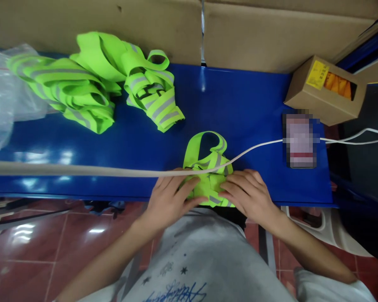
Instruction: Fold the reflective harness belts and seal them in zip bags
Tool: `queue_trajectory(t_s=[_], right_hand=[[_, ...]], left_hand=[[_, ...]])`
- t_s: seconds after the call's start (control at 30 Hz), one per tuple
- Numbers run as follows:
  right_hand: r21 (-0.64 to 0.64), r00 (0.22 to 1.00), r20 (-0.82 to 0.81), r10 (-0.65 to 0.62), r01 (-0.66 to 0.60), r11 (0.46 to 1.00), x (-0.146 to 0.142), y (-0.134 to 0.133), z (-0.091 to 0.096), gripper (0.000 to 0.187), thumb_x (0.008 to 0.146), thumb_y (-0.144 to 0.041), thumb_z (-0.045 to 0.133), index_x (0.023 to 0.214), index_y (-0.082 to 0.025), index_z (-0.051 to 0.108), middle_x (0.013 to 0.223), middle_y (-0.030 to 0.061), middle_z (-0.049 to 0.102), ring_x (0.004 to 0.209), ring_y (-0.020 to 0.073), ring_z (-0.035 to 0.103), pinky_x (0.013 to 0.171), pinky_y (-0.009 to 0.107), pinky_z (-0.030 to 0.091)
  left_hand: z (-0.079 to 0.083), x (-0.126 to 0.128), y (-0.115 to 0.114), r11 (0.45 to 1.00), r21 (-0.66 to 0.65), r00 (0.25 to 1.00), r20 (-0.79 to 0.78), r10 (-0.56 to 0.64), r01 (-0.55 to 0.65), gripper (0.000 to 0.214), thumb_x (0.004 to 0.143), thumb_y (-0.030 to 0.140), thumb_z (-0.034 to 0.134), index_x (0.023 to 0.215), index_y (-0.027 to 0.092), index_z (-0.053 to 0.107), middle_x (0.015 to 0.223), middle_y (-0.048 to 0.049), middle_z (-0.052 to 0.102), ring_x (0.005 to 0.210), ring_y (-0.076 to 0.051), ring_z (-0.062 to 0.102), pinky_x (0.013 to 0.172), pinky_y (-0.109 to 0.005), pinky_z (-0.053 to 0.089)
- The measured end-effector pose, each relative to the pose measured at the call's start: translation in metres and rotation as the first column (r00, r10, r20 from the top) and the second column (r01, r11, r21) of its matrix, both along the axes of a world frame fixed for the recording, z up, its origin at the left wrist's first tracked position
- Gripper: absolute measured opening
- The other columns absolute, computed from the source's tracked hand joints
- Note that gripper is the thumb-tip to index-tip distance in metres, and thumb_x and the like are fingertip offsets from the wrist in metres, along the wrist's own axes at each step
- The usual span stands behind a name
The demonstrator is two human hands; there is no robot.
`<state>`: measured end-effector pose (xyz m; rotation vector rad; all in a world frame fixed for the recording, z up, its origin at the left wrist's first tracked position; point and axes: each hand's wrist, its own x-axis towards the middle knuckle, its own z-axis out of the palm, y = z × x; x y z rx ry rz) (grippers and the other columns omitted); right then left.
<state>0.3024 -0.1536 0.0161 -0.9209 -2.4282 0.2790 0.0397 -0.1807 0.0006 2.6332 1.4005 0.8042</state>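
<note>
A neon yellow-green reflective belt (pixel 212 182) with grey stripes lies bunched at the front edge of the blue table, one loop standing out at its far side. My left hand (pixel 171 195) grips the bundle's left side, fingers bent and thumb along its near edge. On the opposite side, my right hand (pixel 250 193) pinches the belt, its fingertips pressed to the fabric. A white cable (pixel 113 169) crosses in front of the view and over the bundle. The belt parts under my fingers are hidden.
More reflective belts (pixel 91 79) lie heaped at the back left of the blue table (pixel 236 96), beside clear plastic bags (pixel 0 100). At the right are a pixelated phone-like device (pixel 300 140) and a cardboard box (pixel 308 96) with orange contents. Cardboard (pixel 255 33) stands behind.
</note>
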Motion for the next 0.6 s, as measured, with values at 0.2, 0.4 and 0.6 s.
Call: queue_trajectory(t_s=[0.2, 0.4, 0.6], right_hand=[[-0.017, 0.978, 0.188, 0.089, -0.088, 0.996, 0.017, -0.016, 0.002, 0.050, 0.103, -0.053, 0.061, 0.133, -0.013, 0.064, 0.125, 0.0148, 0.074, 0.117, 0.0304, 0.068, 0.104, 0.048, 0.044], [-0.244, 0.996, -0.088, -0.002, -0.019, 0.970, 0.014, -0.009, 0.004, 0.033, 0.105, -0.043, 0.064, 0.124, -0.016, 0.061, 0.106, 0.0064, 0.078, 0.089, 0.0181, 0.071, 0.086, 0.034, 0.052], [-0.296, 0.979, -0.086, -0.185, 0.152, 0.943, 0.000, 0.009, 0.006, 0.026, 0.103, -0.036, 0.067, 0.123, -0.020, 0.063, 0.110, 0.0082, 0.075, 0.100, 0.0229, 0.071, 0.087, 0.036, 0.054]], left_hand=[[0.007, -0.019, -0.006, 0.985, -0.047, 0.981, -0.093, -0.169, 0.165, 0.039, 0.110, 0.040, 0.051, 0.128, 0.009, 0.064, 0.123, -0.0154, 0.073, 0.111, -0.030, 0.068, 0.101, -0.047, 0.046], [0.007, -0.006, 0.003, 0.979, -0.182, 0.975, 0.216, -0.050, 0.091, 0.036, 0.106, 0.052, 0.058, 0.111, 0.017, 0.064, 0.095, -0.0051, 0.075, 0.087, -0.021, 0.071, 0.081, -0.035, 0.051], [0.000, 0.008, 0.015, 0.976, -0.116, 0.967, 0.158, 0.199, -0.182, 0.036, 0.103, 0.053, 0.061, 0.114, 0.019, 0.066, 0.113, -0.0115, 0.071, 0.103, -0.027, 0.069, 0.085, -0.040, 0.053]])
